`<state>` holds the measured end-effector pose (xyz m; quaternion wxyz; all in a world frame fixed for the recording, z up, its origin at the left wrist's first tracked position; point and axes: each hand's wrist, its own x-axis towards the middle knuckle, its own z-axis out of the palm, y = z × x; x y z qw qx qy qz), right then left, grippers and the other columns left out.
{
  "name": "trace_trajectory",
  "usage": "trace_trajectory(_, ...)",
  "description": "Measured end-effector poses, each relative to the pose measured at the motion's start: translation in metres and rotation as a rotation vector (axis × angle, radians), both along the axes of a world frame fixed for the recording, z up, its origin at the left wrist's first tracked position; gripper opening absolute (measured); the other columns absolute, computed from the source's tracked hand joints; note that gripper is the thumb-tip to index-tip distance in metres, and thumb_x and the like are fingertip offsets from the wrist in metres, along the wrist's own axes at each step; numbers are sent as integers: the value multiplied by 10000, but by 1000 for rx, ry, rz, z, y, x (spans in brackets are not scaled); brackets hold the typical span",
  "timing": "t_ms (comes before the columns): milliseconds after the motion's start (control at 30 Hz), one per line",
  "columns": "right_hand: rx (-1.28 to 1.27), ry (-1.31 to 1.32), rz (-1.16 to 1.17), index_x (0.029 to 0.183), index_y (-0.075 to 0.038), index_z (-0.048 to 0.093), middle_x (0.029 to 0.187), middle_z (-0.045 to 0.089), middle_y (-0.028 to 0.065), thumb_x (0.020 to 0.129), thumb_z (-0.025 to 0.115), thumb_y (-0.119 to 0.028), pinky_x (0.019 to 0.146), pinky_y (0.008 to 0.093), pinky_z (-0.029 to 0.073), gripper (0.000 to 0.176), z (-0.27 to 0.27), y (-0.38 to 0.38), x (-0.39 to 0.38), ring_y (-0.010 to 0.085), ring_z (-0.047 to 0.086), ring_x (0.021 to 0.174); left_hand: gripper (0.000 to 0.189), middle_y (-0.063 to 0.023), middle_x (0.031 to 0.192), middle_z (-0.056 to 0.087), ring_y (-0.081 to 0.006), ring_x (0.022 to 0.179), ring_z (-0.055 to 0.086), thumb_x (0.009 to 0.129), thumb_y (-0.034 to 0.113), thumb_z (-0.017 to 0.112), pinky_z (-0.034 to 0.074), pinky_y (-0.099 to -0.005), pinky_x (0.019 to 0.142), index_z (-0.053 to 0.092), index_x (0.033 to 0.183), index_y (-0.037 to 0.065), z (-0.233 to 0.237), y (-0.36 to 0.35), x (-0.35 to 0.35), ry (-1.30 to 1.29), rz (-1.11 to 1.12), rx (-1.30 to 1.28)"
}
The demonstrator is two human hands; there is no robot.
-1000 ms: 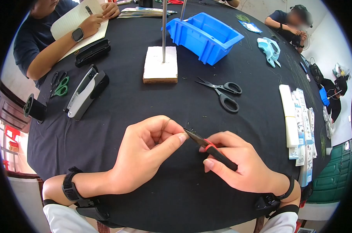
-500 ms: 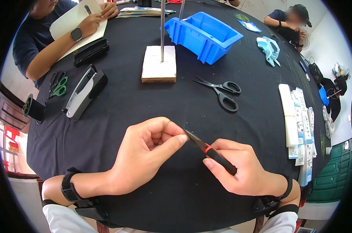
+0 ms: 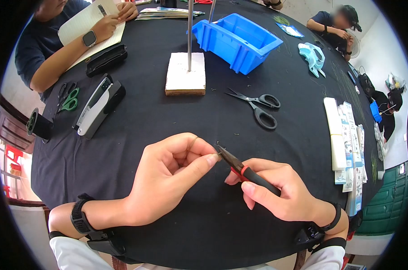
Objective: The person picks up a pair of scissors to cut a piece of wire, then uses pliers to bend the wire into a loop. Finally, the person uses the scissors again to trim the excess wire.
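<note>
In the head view, my left hand [image 3: 168, 177] is closed in a pinch, thumb against index finger. A thin line [image 3: 194, 142] crosses its index finger, and a tiny dark piece [image 3: 219, 154] pokes out at the fingertips. My right hand [image 3: 276, 186] is wrapped round needle-nose pliers [image 3: 233, 162] with black and red handles. Their pointed jaws reach up and left, right at the left fingertips and overlapping the tiny piece. Black-handled scissors [image 3: 263, 107] lie on the dark cloth beyond my hands.
A grey stapler [image 3: 98, 108], green-handled scissors [image 3: 69, 101] and a black spool [image 3: 39, 126] lie left. Ahead stand a white block with a metal rod [image 3: 186, 81] and a blue bin [image 3: 235, 42]. Long packets [image 3: 348, 148] lie right. Other people sit around the table.
The pliers' tips have shifted slightly up and right, with the handles tilted more and the right fingers loosened. The tiny dark piece now shows at my left fingertips.
</note>
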<state>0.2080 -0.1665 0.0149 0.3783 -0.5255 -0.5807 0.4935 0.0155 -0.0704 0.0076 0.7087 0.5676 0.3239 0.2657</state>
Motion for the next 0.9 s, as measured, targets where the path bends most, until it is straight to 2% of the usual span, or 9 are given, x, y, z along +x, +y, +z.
trace_trajectory(200, 20, -81, -29, 813, 40, 637, 863, 608, 88, 891, 598, -116, 551, 249, 431, 179, 1, -2, -4, 118, 562, 626, 44, 17, 732, 556, 7, 614, 450, 881, 27, 587, 337, -156, 517, 583, 891, -15, -4, -1, -3, 73, -1, 160)
trace_trajectory(267, 110, -150, -3, 772, 39, 613, 850, 604, 100, 897, 559, -107, 564, 252, 436, 200, -1, -2, -4, 131, 561, 615, 32, 16, 740, 558, 6, 641, 467, 875, 14, 590, 354, -154, 542, 584, 882, -17, -4, -1, -3, 91, -5, 197)
trace_trajectory(500, 265, -255, -51, 817, 52, 631, 750, 603, 87, 872, 608, -93, 472, 260, 391, 157, -6, -4, -6, 154, 531, 523, 33, 11, 757, 564, 5, 650, 468, 876, 11, 589, 355, -152, 549, 581, 886, -20, -1, -3, -4, 115, -29, 211)
trace_trajectory(600, 160, -232, -12, 825, 56, 635, 759, 604, 94, 865, 617, -89, 481, 260, 403, 151, -1, -3, -3, 160, 539, 534, 37, 10, 759, 561, 4, 637, 458, 881, 17, 584, 345, -154, 538, 576, 889, -18, -2, -2, -3, 74, -24, 217)
trace_trajectory(667, 234, -225, -25, 834, 57, 637, 768, 603, 101, 862, 621, -90, 493, 261, 411, 151, -4, -1, -3, 163, 545, 550, 42, 8, 758, 558, 4, 604, 435, 887, 26, 579, 326, -160, 511, 570, 892, -14, -5, -2, -2, 16, -19, 207)
trace_trajectory(767, 254, -252, -23, 779, 42, 615, 819, 603, 107, 870, 583, -80, 541, 263, 424, 156, -4, -1, -4, 154, 557, 608, 51, 4, 751, 554, 0, 544, 380, 893, 46, 575, 279, -174, 464, 561, 898, -3, 3, -1, -2, -30, -18, -52)
trace_trajectory(800, 248, -269, -20, 749, 34, 604, 843, 603, 108, 875, 563, -75, 562, 263, 429, 171, -3, 0, -4, 148, 561, 633, 52, 3, 751, 553, -3, 531, 365, 894, 52, 575, 266, -177, 454, 559, 901, 2, 2, -1, -2, -37, -21, -93)
trace_trajectory(900, 259, -320, -45, 789, 42, 624, 851, 604, 116, 861, 586, -76, 583, 267, 441, 143, -4, 0, -5, 166, 571, 653, 55, -1, 754, 553, -7, 506, 335, 896, 64, 574, 240, -181, 434, 557, 907, 14, -1, 1, -1, -53, -25, -164)
